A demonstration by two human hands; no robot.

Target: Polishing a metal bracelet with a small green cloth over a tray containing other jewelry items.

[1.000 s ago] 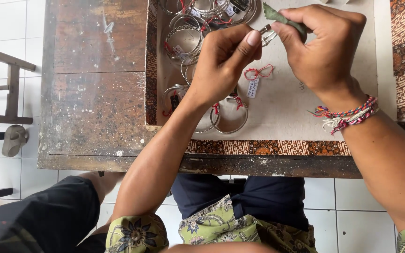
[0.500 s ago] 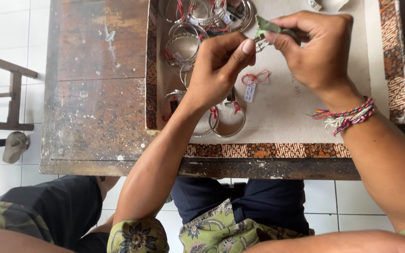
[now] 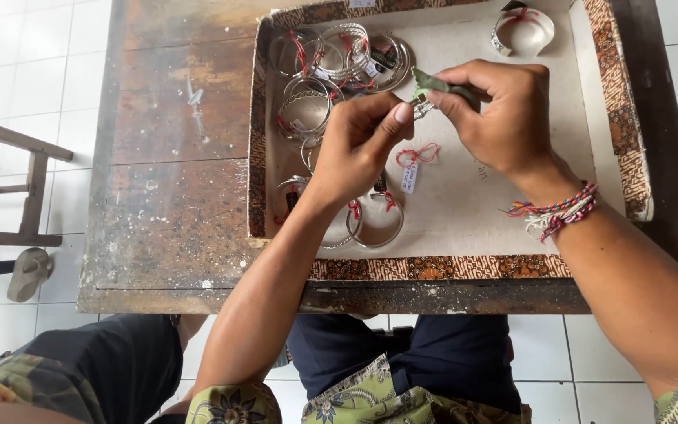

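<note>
Hands at the bracelet tray

The right hand [image 3: 504, 118] gripped a green tool [image 3: 437, 85] over the tray [image 3: 602, 102]. The left hand [image 3: 359, 145] pinched a small silver piece [image 3: 421, 108] at the tool's tip, fingers narrow. A tagged red thread [image 3: 416, 157] lay just below; silver bangles [image 3: 331, 67] lay nearby.

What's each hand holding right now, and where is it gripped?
The right hand grips a small green-handled tool by its handle. The left hand pinches a small silver piece at the tool's tip between thumb and forefinger; what it is cannot be told.
</note>
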